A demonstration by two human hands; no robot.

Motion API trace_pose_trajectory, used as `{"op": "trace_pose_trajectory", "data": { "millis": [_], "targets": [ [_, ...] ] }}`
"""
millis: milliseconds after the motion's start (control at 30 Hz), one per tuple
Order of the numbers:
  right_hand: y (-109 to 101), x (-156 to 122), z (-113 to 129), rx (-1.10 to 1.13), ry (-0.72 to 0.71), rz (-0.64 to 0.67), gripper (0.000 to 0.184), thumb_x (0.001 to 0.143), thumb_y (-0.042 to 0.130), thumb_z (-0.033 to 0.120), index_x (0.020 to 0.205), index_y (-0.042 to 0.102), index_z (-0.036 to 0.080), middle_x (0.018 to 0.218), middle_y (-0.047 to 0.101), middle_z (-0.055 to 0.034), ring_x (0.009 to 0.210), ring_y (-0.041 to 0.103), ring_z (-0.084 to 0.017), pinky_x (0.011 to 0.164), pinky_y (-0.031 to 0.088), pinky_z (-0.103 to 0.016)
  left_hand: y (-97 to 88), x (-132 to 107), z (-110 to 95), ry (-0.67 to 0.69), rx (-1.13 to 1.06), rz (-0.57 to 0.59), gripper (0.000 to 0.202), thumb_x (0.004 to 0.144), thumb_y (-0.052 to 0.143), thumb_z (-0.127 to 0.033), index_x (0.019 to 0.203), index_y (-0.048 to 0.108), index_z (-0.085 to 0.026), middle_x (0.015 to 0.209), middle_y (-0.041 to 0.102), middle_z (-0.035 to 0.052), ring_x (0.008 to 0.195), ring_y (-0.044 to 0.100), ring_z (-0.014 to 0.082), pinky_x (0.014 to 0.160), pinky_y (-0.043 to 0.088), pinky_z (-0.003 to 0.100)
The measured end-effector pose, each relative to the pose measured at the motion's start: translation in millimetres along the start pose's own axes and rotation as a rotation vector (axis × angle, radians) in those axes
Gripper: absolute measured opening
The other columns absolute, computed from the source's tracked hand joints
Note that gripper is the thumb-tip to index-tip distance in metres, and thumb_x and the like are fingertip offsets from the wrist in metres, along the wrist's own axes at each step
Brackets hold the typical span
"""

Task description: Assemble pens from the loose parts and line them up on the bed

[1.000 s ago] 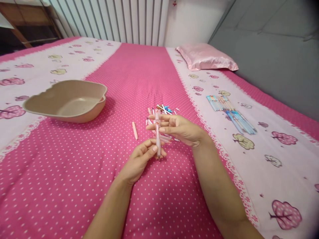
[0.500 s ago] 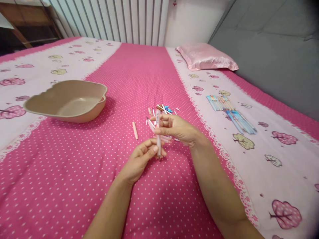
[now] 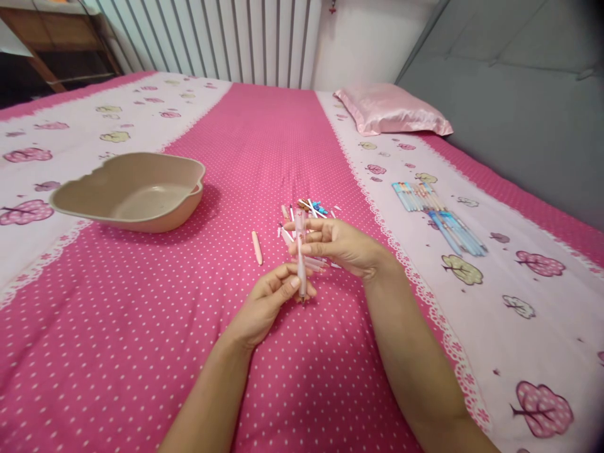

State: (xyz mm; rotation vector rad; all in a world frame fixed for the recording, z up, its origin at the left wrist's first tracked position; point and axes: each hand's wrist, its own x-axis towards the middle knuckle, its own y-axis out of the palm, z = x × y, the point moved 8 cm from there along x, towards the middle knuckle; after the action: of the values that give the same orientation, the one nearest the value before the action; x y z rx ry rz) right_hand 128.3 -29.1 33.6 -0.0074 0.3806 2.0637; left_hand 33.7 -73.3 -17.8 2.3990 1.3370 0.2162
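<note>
A slim pale pink pen (image 3: 301, 270) stands nearly upright between my two hands, its tip pointing down. My left hand (image 3: 274, 299) pinches its lower end between thumb and fingers. Higher up, my right hand (image 3: 346, 248) grips the clear upper barrel (image 3: 300, 220) with thumb and fingertips. Behind my fingers lies a loose pile of pen parts, including white sticks (image 3: 317, 209), brown pieces (image 3: 304, 204) and blue pieces (image 3: 320, 208); my right hand hides some of it. Left of the pile, a single light pink pen barrel (image 3: 257, 247) rests on the sheet.
A beige basin (image 3: 184, 212) sits to the left on the dotted pink bedsheet (image 3: 155, 333). On the right lie two groups of pens, one multicoloured (image 3: 419, 196) and one blue (image 3: 457, 233). A shiny pink pillow (image 3: 394, 110) is at the back right, beside a grey padded panel (image 3: 509, 107).
The pen's upper barrel has turned in my right fingers: its printed marking no longer faces me, and small pink-red marks show instead. Both hands have stayed almost in place.
</note>
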Motion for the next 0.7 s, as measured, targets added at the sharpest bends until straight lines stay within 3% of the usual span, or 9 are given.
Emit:
{"op": "trace_pose_trajectory", "data": {
  "millis": [200, 367, 500, 700],
  "targets": [
    [-8.2, 2.4, -2.9, -0.099, -0.026, -0.106, 0.061, 0.063, 0.082, 0.021, 0.118, 0.057, 0.018, 0.087, 0.063, -0.0007, 0.079, 0.06, -0.011, 0.075, 0.05, -0.026, 0.9, 0.3, -1.8, 0.01, 0.0, -0.005, 0.022, 0.084, 0.062, -0.034, 0.096, 0.064, -0.016, 0.079, 0.067, 0.0048, 0.074, 0.058, 0.0144, 0.075, 0.042, 0.028],
    [0.2, 0.6, 2.4, 0.0, -0.045, 0.009, 0.064, 0.067, 0.078, 0.016, 0.125, 0.052, 0.019, 0.114, 0.064, -0.008, 0.105, 0.059, -0.016, 0.089, 0.048, -0.028, 1.2, 0.5, -1.4, 0.005, -0.021, 0.004, 0.022, 0.085, 0.061, -0.034, 0.098, 0.064, -0.016, 0.08, 0.067, 0.0044, 0.074, 0.058, 0.0142, 0.076, 0.042, 0.028],
    [4.8, -0.8, 0.6, 0.018, -0.014, 0.088, 0.056, 0.074, 0.072, 0.016, 0.126, 0.053, 0.019, 0.103, 0.07, -0.007, 0.09, 0.066, -0.015, 0.081, 0.052, -0.028, 0.2, 0.4, -0.9, -0.003, -0.027, -0.008, 0.024, 0.084, 0.062, -0.035, 0.099, 0.065, -0.016, 0.08, 0.067, 0.0047, 0.075, 0.058, 0.0145, 0.076, 0.042, 0.028],
    [1.8, -0.5, -0.1, -0.029, -0.036, 0.04, 0.046, 0.072, 0.074, 0.018, 0.116, 0.06, 0.019, 0.093, 0.072, -0.0047, 0.083, 0.067, -0.013, 0.075, 0.053, -0.026, -0.6, -0.2, -3.5, 0.013, -0.008, -0.034, 0.021, 0.082, 0.064, -0.033, 0.095, 0.065, -0.016, 0.078, 0.067, 0.0038, 0.073, 0.058, 0.0141, 0.075, 0.042, 0.027]
  ]
}}
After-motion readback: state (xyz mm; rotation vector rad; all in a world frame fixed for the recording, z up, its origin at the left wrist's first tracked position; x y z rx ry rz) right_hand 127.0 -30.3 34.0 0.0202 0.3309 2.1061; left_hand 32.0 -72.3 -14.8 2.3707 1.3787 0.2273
